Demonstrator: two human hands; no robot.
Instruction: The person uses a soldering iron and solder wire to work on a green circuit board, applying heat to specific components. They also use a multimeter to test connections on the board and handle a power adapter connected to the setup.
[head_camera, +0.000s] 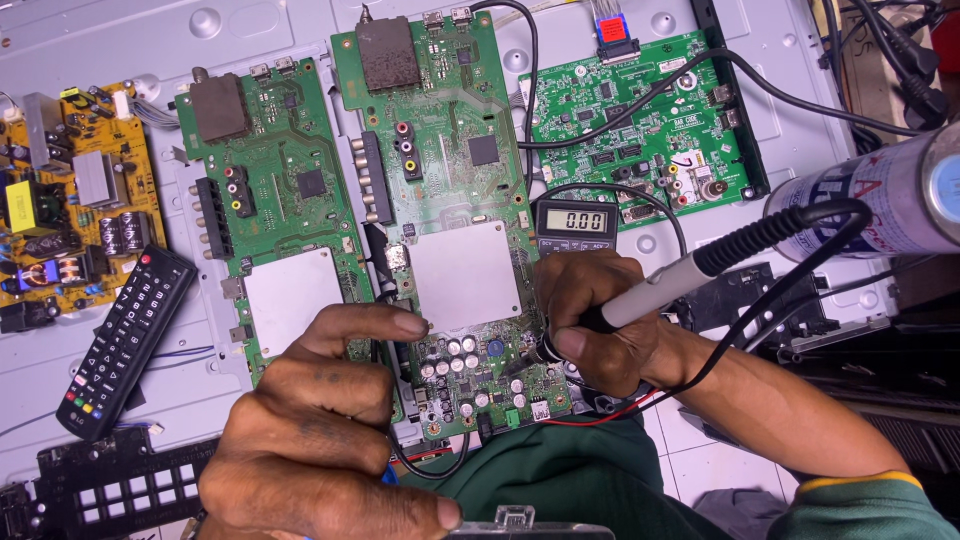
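Observation:
A green circuit board (440, 160) with a silver shield plate lies in the middle. My right hand (600, 320) grips a grey soldering iron (660, 285) with a black cord, its tip touching the board's lower part among small round capacitors (455, 355). My left hand (320, 430) rests on the board's lower left edge, forefinger stretched toward the shield plate, thumb on a metal part at the bottom. A small multimeter (577, 224) with a lit display sits just above my right hand.
A second green board (275, 180) lies left of the middle one, a third (640, 125) at upper right. A yellow power board (70, 200) and a black remote control (125, 340) are at the left. A spray can (890, 200) lies at right. Black cables cross the top.

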